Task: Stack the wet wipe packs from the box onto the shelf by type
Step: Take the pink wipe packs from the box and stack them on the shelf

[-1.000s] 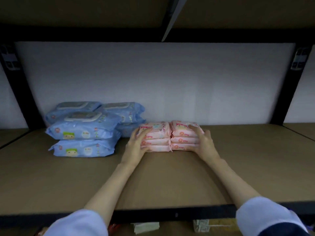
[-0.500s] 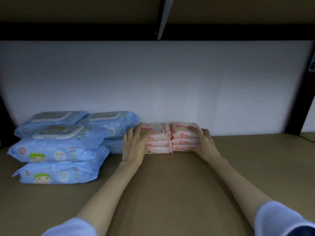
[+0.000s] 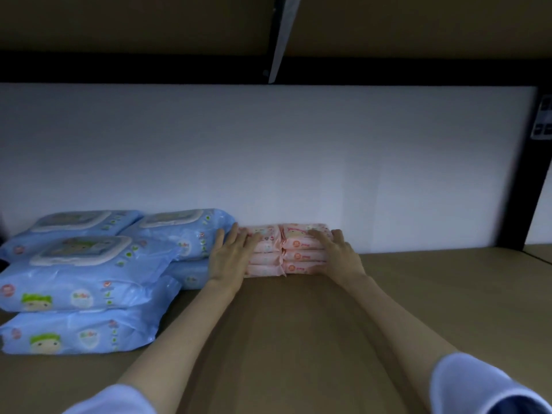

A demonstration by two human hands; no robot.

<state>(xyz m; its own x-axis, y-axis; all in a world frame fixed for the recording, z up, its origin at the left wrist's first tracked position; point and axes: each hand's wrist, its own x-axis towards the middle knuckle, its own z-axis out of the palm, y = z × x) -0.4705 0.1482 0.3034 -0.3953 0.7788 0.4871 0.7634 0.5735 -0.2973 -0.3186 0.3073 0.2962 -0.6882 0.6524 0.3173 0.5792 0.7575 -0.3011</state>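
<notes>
Head view shows each flat hand, left hand [image 3: 228, 258] and right hand [image 3: 339, 253], pressing the pink packs [image 3: 282, 251], which look soft, light and slippery, best held by the two sides.

Dim, soft-focus, edges bowed

Left hand [image 3: 228, 258] hides left pink stack [image 3: 264, 252] edge; blue packs [image 3: 74, 294] cut off left; print blurred

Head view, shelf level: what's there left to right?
Front stack of blue packs → rear stack of blue packs → left hand → left pink stack → right pink stack → right hand → bare shelf board → black upright post.
</notes>
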